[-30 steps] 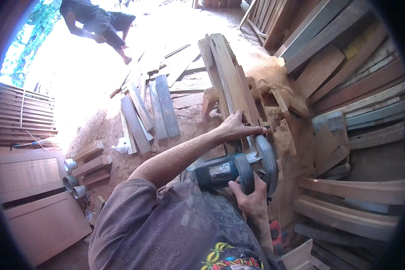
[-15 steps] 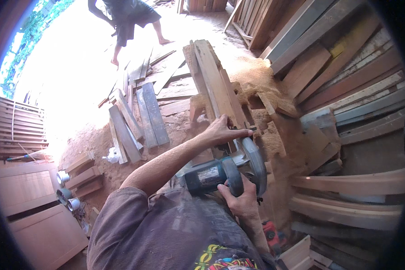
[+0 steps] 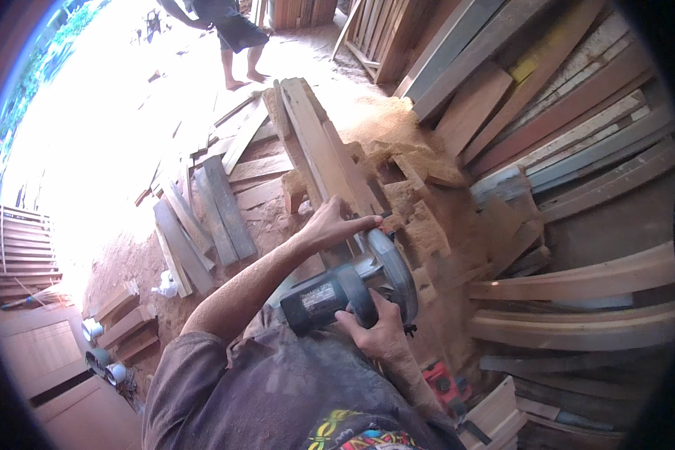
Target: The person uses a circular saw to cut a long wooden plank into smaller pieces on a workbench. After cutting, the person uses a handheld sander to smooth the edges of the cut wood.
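Observation:
A circular saw (image 3: 319,301) with a dark motor body and a metal blade guard (image 3: 397,274) rests at the near end of a long wooden plank (image 3: 319,154). My right hand (image 3: 382,328) is wrapped round the saw's rear handle (image 3: 361,296). Ahead of the saw, my left hand (image 3: 331,226) grips across the plank, fingers bent on its left part. Its thumb reaches right to a small dark piece at the saw's front. The blade is hidden, and the left fingertips are partly hidden too.
Sawdust-covered wood blocks (image 3: 409,199) lie right of the plank, and loose boards (image 3: 221,206) left of it. Stacked timber (image 3: 577,289) fills the right side. A red tool (image 3: 444,384) sits by my right forearm. Another person (image 3: 236,41) stands beyond, near the bright opening.
The view has swung, shifting the scene leftward. Both hands keep their hold on the saw and plank. The other person's legs have come closer together.

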